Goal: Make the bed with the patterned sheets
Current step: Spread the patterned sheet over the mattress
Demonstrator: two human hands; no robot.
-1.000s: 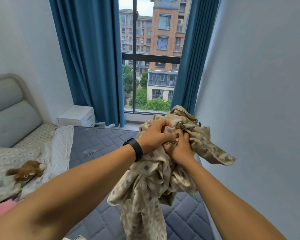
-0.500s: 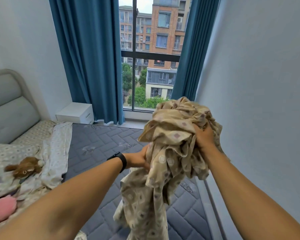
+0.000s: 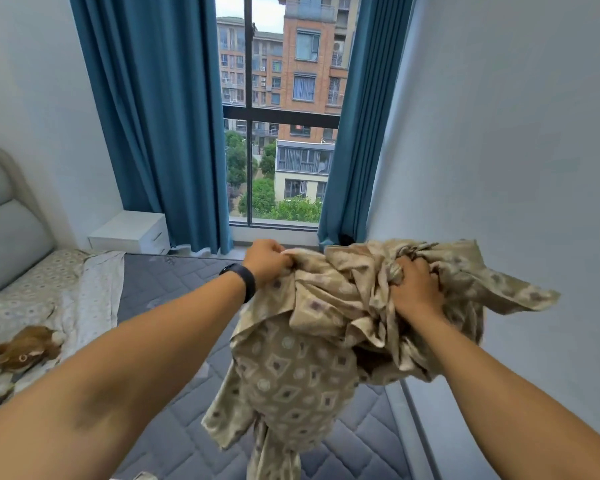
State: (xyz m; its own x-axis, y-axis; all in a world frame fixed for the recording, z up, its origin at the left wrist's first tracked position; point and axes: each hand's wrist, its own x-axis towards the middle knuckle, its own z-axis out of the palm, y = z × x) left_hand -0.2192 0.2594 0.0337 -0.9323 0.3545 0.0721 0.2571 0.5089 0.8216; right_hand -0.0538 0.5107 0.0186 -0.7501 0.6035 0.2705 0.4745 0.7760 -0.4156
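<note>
Blue curtains frame the far window while, over the bare grey quilted mattress, the left hand pinches an edge of the bunched tan patterned sheet and the right hand clutches its wadded middle.

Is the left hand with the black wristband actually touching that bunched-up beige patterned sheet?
Touching. The head view shows the left hand with its fingers curled over the top edge of the beige patterned sheet, pinching the fabric with no gap.
</note>
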